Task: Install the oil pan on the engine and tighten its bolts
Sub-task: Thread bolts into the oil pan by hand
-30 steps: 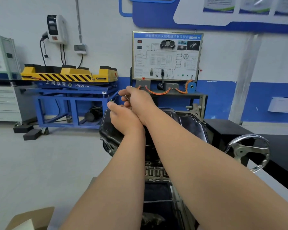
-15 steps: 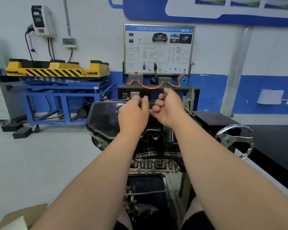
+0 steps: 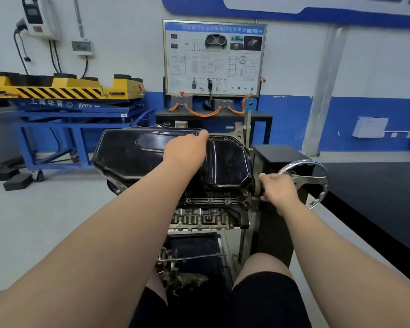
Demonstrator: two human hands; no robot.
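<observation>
Oil pan (image 3: 152, 157), glossy black pressed metal, sits mouth-down on top of the engine (image 3: 199, 218), its flange against the block. It is probably stiff, fairly light and slick on its smooth walls, so the bolted flange looks like the surest hold. The left hand (image 3: 187, 149) lies across the pan's top, reaching its far rim; I cannot tell how its fingers curl. The right hand (image 3: 278, 189) grips a dark fitting (image 3: 260, 191) at the engine's right end, beside the handwheel (image 3: 302, 162). Floor lies open left of the engine.

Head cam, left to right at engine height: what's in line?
Yellow-and-black striped lift platform → glossy black metal oil pan → right hand, gripping a dark handle → chrome spoked handwheel → white wall box.
</observation>
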